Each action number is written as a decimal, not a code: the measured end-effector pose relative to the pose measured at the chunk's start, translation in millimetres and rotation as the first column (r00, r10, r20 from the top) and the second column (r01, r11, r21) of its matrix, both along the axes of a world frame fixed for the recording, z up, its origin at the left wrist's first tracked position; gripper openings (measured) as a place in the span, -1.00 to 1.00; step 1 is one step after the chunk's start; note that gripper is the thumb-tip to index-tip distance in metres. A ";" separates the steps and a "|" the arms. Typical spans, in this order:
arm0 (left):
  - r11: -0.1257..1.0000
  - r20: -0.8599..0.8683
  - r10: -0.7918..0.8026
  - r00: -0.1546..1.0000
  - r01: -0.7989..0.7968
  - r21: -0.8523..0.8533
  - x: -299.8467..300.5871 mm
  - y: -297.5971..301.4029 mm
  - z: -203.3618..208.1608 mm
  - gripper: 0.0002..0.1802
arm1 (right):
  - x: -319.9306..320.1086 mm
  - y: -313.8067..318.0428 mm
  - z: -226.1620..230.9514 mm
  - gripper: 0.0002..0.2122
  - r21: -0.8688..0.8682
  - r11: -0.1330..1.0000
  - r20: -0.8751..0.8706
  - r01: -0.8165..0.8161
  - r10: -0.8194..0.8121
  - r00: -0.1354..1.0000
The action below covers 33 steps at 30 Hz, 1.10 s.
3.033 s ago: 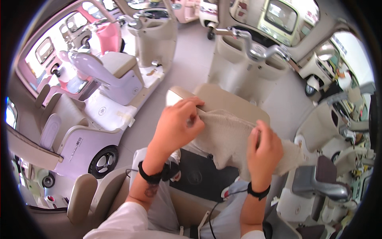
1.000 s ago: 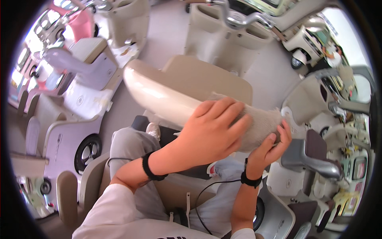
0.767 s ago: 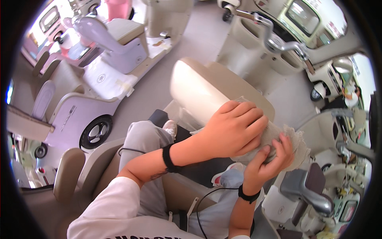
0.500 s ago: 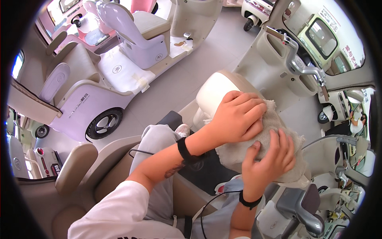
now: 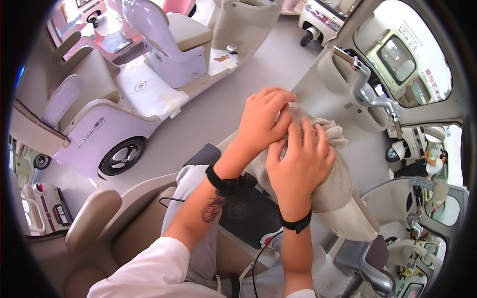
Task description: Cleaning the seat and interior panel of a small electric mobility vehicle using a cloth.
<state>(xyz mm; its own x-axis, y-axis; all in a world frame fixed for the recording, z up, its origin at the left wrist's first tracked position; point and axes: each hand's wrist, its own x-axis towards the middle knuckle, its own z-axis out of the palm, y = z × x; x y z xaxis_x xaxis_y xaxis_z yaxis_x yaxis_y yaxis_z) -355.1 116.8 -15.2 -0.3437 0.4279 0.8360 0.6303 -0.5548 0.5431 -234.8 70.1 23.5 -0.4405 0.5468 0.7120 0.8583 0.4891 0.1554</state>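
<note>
A grey-beige cleaning cloth (image 5: 330,186) lies bunched and draped over the top of a cream seat back (image 5: 350,218) in front of me. My left hand (image 5: 266,119) is at the cloth's far left end, its fingers curled over the edge and their tips partly hidden. Close beside it, my right hand (image 5: 303,161) presses on the cloth with bent, slightly spread fingers and grips its folds. The two hands nearly touch at the thumbs. Both wrists wear black bands.
A lilac three-wheeled vehicle (image 5: 94,134) stands to the left. Ahead right are grey handlebars (image 5: 367,84) on a beige front panel. A grey armrest-like part (image 5: 367,260) is at lower right, a beige armrest (image 5: 94,211) at lower left. A thin black cable (image 5: 256,263) hangs by my lap.
Both hands have moved left with the cloth, which is now more bunched. The seat back's right end is now uncovered.
</note>
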 end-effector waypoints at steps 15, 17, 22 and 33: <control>0.962 -0.319 -0.253 0.913 0.204 -0.180 49.2 -35.6 46.2 -0.80 | 148.2 -35.9 0.1 -0.68 0.112 0.993 -0.203 -0.034 0.057 0.978; 0.954 -0.337 -0.267 0.903 0.199 -0.222 61.3 -39.2 49.4 -0.81 | 160.8 -39.4 0.3 -0.75 0.141 0.990 -0.251 -0.001 0.037 0.967; 0.964 -0.434 -0.174 0.884 0.065 -0.256 93.3 -50.5 59.8 -0.82 | 185.3 -36.2 9.4 -0.84 0.051 0.995 -0.392 -0.084 0.097 0.915; 0.933 -0.526 -0.206 0.825 0.005 -0.359 173.1 -60.1 67.4 -0.84 | 274.2 -41.6 5.5 -0.85 -0.119 0.973 -0.509 0.198 -0.231 0.829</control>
<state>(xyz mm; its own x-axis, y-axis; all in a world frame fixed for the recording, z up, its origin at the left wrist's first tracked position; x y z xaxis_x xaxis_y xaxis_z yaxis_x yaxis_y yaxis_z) -182.0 56.7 52.2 0.1905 0.7161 0.6715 0.8243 -0.4882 0.2867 39.4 28.5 28.9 0.1148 0.6320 0.7664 0.8898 0.2776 -0.3622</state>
